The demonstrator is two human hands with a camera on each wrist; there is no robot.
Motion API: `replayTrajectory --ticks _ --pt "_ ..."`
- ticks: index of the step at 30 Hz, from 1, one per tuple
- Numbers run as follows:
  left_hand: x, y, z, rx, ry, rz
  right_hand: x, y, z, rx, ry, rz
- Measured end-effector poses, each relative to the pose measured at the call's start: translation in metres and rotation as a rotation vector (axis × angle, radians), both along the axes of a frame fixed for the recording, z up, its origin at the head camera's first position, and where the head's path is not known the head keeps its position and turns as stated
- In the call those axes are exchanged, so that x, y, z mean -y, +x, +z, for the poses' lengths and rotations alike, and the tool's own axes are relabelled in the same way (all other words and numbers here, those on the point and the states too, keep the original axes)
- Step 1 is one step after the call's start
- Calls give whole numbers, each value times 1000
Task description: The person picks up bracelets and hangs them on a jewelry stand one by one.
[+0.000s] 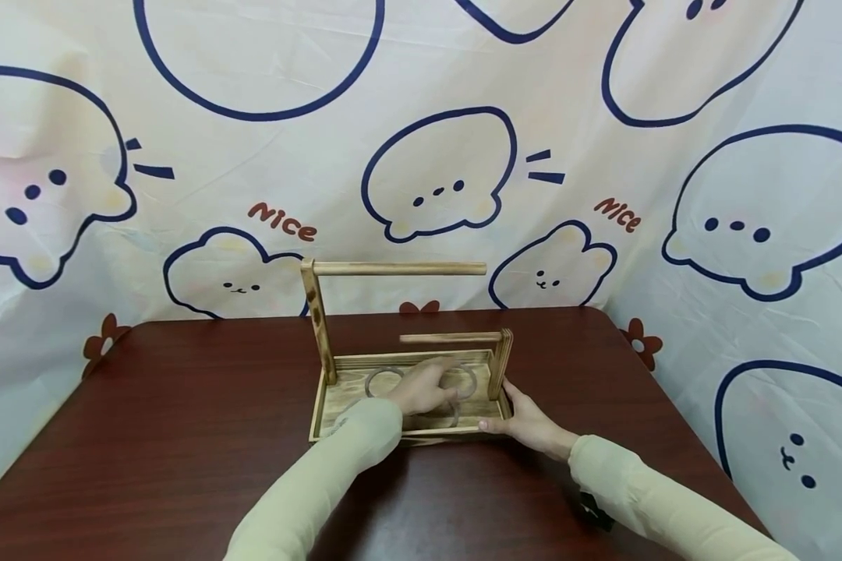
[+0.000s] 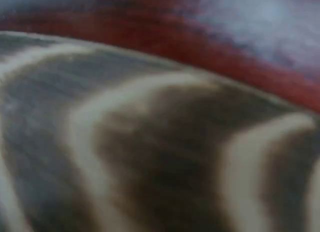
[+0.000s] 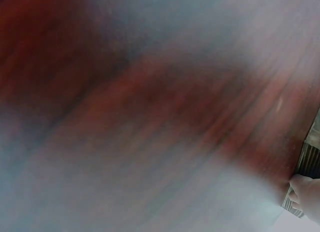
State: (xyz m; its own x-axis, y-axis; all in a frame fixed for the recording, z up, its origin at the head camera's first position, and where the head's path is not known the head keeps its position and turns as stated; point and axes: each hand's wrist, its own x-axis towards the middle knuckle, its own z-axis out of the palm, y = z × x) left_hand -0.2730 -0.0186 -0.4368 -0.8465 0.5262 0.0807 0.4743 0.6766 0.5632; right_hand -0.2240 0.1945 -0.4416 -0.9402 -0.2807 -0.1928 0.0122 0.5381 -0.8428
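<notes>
table (image 1: 182, 436): dark red-brown, smooth, glossy.
rack (image 1: 337, 405): pale burnt-grain wood tray at table centre, two posts w/ round dowels (image 1: 400, 269), both bare.
rings (image 1: 382, 379): thin clear hoops, abt 3, all lying flat in tray; none hung yet.
left hand (image 1: 424, 387): in tray on rings, grip can't tell.
right hand (image 1: 526, 421): fingers pinch tray's right front corner.

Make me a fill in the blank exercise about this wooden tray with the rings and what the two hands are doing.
1. The wooden tray sits on a dark ____ table.
2. The left hand reaches into the tray among the metal ____.
3. The right hand holds the tray's right ____.
4. The taller post carries a ____ dowel.

Missing words: red; rings; corner; horizontal
</notes>
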Motion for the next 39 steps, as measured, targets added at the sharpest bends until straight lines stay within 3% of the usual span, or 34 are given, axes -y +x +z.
replayTrajectory --ticks 12,17,27,34,39 --pt "-12 -16 -6 135 -4 8 -1 -1 -3 0 -1 -2" --pt "-13 -17 -12 143 -19 27 0 0 -3 -1 -10 1" --pt "-18 -17 -16 104 -34 -12 -1 -1 -3 0 -24 -2" --pt "-18 -17 -19 174 19 18 -1 -1 -4 -3 -18 -2" --pt "-20 -20 -21 205 35 1 -2 -1 -3 -5 -19 -10"
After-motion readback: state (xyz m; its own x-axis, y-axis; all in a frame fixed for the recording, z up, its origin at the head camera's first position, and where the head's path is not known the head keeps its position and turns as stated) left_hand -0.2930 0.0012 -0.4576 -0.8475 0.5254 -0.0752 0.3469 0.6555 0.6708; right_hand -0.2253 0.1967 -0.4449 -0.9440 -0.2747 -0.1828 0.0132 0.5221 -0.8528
